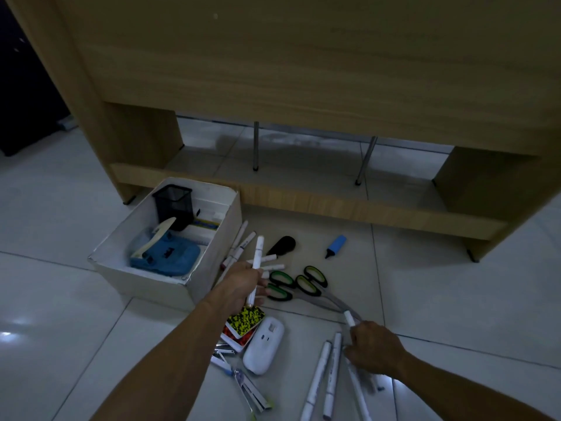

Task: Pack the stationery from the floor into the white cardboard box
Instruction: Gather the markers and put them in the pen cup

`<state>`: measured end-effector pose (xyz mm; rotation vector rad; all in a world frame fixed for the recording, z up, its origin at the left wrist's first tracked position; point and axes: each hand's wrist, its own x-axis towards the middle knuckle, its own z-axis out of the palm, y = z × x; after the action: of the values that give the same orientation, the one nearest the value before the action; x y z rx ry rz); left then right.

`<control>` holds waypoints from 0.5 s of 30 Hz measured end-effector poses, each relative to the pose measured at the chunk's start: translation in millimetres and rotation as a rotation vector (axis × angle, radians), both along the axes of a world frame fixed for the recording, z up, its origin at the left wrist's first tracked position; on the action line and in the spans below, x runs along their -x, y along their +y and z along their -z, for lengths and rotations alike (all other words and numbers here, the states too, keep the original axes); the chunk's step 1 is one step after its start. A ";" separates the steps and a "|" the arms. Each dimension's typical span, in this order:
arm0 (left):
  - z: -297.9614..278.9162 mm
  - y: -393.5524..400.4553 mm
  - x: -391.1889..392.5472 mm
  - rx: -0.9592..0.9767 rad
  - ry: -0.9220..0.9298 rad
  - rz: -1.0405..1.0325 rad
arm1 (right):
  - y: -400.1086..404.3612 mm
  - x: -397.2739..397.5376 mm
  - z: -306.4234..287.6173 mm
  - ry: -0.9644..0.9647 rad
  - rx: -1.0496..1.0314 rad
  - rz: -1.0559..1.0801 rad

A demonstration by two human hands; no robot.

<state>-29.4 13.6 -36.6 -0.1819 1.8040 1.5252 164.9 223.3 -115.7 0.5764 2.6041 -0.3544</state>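
- Two hands busy at once, each with a white marker: left hand (pixel 244 284) gripping one marker (pixel 256 270) near its middle, held upright just beside the white cardboard box (pixel 170 282), probably so that a short swing carries it over the rim.
- Right hand (pixel 375 344) low on the floor, fingers curled round a second marker (pixel 349 318) with the capped end poking out above the knuckles; likely gathering from the loose markers (pixel 326 378) lying just beside it.
- Already packed in the box: black mesh pen cup (pixel 173 205) standing upright at the far end, blue hole punch (pixel 167 256) with its pale lever raised at the near end.
- Still waiting on the tiles: more markers (pixel 243 241) fanned against the box's right wall, two green-handled scissors (pixel 299 284) crossed between the hands, blue highlighter (pixel 335 246) well apart toward the wooden desk (pixel 303 71), a black oval item (pixel 283 246), a white rounded item (pixel 263 347), yellow-and-black patterned cards (pixel 244 325), metal clips (pixel 252 390) nearest the camera.
- Well short of done, judging by how much remains outside.
- No readable brand, label or writing anywhere; faint print along the barrels of the near markers too dim and small to make out.
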 end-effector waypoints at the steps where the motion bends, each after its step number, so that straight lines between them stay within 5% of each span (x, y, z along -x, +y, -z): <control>1: 0.4 0.2 0.1 -0.001 0.002 0.001 | -1.0 -2.0 1.3 -0.065 -0.007 -0.010; 9: 2.8 -2.7 2.9 0.004 0.009 -0.029 | -9.9 -0.9 7.7 -0.078 0.093 0.105; 15: 7.6 -4.8 2.8 0.002 0.004 -0.031 | 1.7 35.7 -12.7 0.170 0.313 0.372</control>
<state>-32.2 8.8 -44.2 -0.2084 1.8140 1.5459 129.2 225.0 -103.0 0.9503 2.5138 -0.9463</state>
